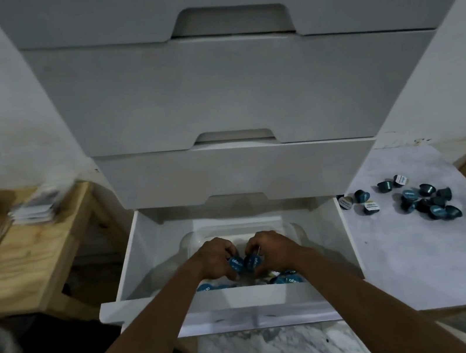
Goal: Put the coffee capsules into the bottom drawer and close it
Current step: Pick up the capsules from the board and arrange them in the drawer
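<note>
Both hands were down inside the open bottom drawer (130,267) at the lower middle of the frame, close together and nearly touching. The left hand (214,256) had its fingers curled round one blue capsule (235,263), and the right hand (271,247) pinched a second capsule (254,262) just beside it. Both capsules showed their printed foil lids, facing the camera. Beneath the hands, more stored capsules (287,278) lay against the drawer's front panel, and what looked like a clear tub (233,225) sat further back. The relation that mattered was sideways: the loose capsules (423,200) lay scattered on the pale marbled sheet (423,252) at the right of the frame. They were well apart from both hands and outside the drawer's right wall, so the right hand was plainly the nearer one to fetch them. They lay tipped every way, with no common axis. The drawer's front stood pulled out toward the lower edge of the frame, so closing it would likely mean a push toward the upper frame once the sheet was emptied. A wooden worktop (23,257) stood at the left.
</note>
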